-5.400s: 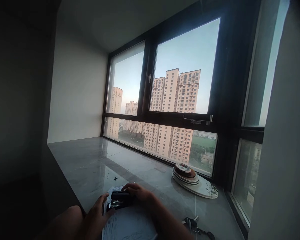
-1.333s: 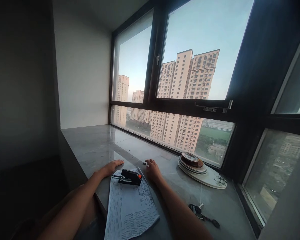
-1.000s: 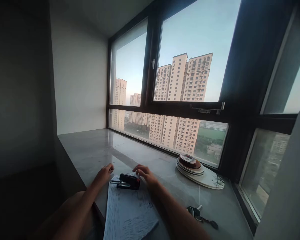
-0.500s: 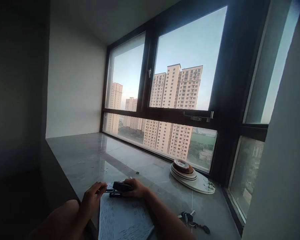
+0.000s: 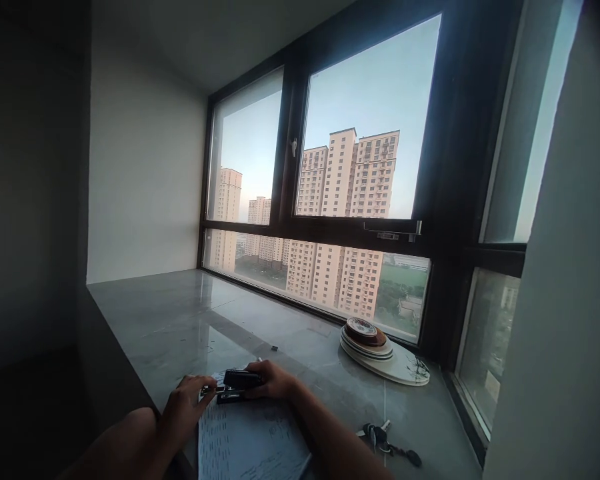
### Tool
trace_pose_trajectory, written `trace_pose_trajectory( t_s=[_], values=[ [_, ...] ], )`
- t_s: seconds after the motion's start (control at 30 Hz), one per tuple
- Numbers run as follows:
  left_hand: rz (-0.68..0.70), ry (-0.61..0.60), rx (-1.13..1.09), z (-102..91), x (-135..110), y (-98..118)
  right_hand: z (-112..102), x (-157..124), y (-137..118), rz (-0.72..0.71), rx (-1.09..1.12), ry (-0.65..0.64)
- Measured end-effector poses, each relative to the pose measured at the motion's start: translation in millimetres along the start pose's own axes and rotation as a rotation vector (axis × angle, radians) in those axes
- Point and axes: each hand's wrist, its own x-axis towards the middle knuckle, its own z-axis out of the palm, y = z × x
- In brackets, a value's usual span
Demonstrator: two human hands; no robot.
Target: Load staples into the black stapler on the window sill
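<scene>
A black stapler (image 5: 236,385) is spread apart, its top arm raised over the base, above the sheets of written paper (image 5: 255,440). My right hand (image 5: 273,380) is closed around its right end. On the other side, my left hand (image 5: 187,400) pinches a thin metallic strip (image 5: 211,391) that juts from the stapler's left end. Fingers cover part of that strip, so its exact shape is unclear. The paper lies on the grey stone sill (image 5: 170,333), below both hands.
A small dark piece (image 5: 275,348) lies beyond the stapler. Right of it, stacked small plates (image 5: 363,337) sit on a white oval platter (image 5: 405,370) by the window. A bunch of keys (image 5: 380,437) rests right of my right forearm. The sill's front edge drops off at left.
My left fingers have shifted slightly right and down, closer to the stapler's body. The stapler has tilted and lowered a little. The view has turned slightly.
</scene>
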Motion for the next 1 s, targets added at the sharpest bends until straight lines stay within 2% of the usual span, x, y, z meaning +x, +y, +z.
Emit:
trace_pose_trajectory(
  t_s=[0.37, 0.77, 1.0],
  values=[
    [-0.091, -0.078, 0.03, -4.8, 0.9, 9.1, 1.1, -0.2, 4.1, -0.018, 0.037, 0.005],
    [-0.16, -0.064, 0.041, -1.9, -0.8, -2.4, 0.2, -0.3, 7.8, -0.004, 0.033, -0.017],
    [-0.063, -0.039, 0.038, 0.3, -1.0, -15.9, -2.1, -1.6, 3.3, -0.015, 0.01, -0.008]
  ],
)
